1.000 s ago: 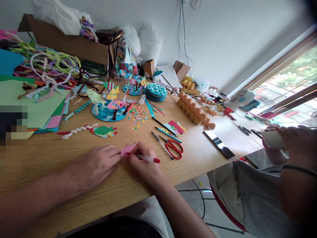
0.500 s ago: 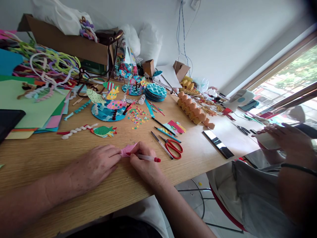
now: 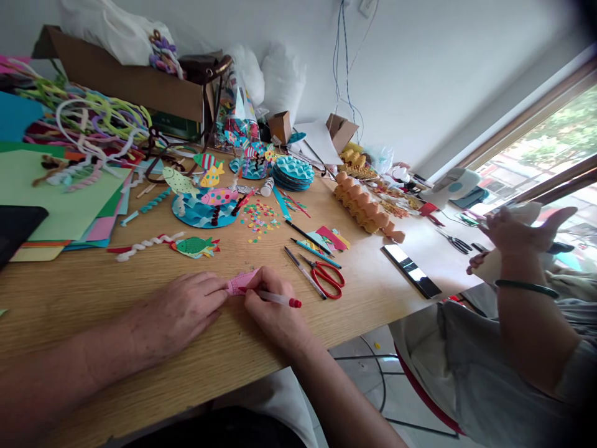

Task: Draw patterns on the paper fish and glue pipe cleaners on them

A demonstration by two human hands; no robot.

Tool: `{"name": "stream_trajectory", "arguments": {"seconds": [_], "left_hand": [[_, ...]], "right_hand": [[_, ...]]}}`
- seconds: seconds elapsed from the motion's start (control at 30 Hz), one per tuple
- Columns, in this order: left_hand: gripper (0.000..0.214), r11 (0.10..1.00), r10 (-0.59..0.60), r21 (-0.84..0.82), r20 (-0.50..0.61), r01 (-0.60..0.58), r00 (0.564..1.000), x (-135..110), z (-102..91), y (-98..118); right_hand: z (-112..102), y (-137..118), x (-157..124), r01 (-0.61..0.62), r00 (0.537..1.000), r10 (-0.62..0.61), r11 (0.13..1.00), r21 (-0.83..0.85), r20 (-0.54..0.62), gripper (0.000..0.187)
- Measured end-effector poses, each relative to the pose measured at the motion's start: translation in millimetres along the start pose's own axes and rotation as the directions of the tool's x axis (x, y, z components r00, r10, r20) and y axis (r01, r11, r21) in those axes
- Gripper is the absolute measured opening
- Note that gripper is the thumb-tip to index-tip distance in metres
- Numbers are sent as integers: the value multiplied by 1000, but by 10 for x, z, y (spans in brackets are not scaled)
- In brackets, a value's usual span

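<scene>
A small pink paper cutout (image 3: 239, 284) with dotted red marks lies flat on the wooden table (image 3: 200, 348). At its left end, the thumb and fingertips of my left hand (image 3: 181, 311) are pressed together on it. My right hand (image 3: 275, 314) is closed round a red pen (image 3: 280, 299), its tip down on the pink paper and its red end pointing right. My right fingers hide part of the cutout. To the right lie red-handled scissors (image 3: 326, 279), a capped pen (image 3: 305, 274), a blue pencil (image 3: 317, 254) and a black pencil (image 3: 308, 238).
A green paper fish (image 3: 193, 247) lies beyond my left hand. Behind are a blue base with paper fish (image 3: 205, 214), confetti dots (image 3: 261, 219), stacked blue discs (image 3: 293, 173) and an orange egg carton (image 3: 364, 208). A phone (image 3: 410, 271) lies right; a co-worker's raised hand (image 3: 517, 233) is beyond.
My hands hold almost the same place, the pen's end having shifted very slightly. At the right, the co-worker's hand has lifted and spread its fingers.
</scene>
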State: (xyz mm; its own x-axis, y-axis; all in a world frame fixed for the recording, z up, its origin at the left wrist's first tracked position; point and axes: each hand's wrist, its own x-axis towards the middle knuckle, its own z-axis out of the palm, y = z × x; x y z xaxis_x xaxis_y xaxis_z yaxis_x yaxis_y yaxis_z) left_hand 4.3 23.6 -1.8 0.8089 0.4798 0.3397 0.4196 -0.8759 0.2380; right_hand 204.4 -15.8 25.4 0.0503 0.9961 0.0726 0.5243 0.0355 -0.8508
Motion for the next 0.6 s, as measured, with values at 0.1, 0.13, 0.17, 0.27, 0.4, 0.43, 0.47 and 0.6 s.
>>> {"name": "stream_trajectory", "arguments": {"seconds": [0.1,0.13,0.17,0.27,0.4,0.43,0.47,0.6], "left_hand": [[33,1000,-4,6,7,4,1000,7,-9,19],[33,1000,-7,9,2,7,1000,9,-10,27],[33,1000,-6,15,-4,6,1000,12,-9,33],[31,1000,4,29,-9,-3,1000,16,-5,41],[31,999,26,22,0,-26,1000,18,-6,29],[31,999,29,24,-6,-29,1000,17,-8,26],[32,999,30,28,-10,-30,999,16,-9,24],[32,999,11,46,9,-11,1000,10,-17,27]], "right_hand": [[-9,-14,2,2,1000,-2,1000,-8,-3,17],[-13,-20,2,4,1000,-4,1000,-6,-2,17],[-17,-25,2,5,1000,-5,1000,-3,1,17],[-23,-36,2,-7,1000,7,1000,14,21,17],[-22,-39,3,-29,999,28,999,38,35,15],[-22,-37,3,-29,999,28,999,42,32,15],[-24,-35,3,-28,999,27,999,46,25,15],[-35,-25,0,-12,1000,12,997,77,-6,14]]}}
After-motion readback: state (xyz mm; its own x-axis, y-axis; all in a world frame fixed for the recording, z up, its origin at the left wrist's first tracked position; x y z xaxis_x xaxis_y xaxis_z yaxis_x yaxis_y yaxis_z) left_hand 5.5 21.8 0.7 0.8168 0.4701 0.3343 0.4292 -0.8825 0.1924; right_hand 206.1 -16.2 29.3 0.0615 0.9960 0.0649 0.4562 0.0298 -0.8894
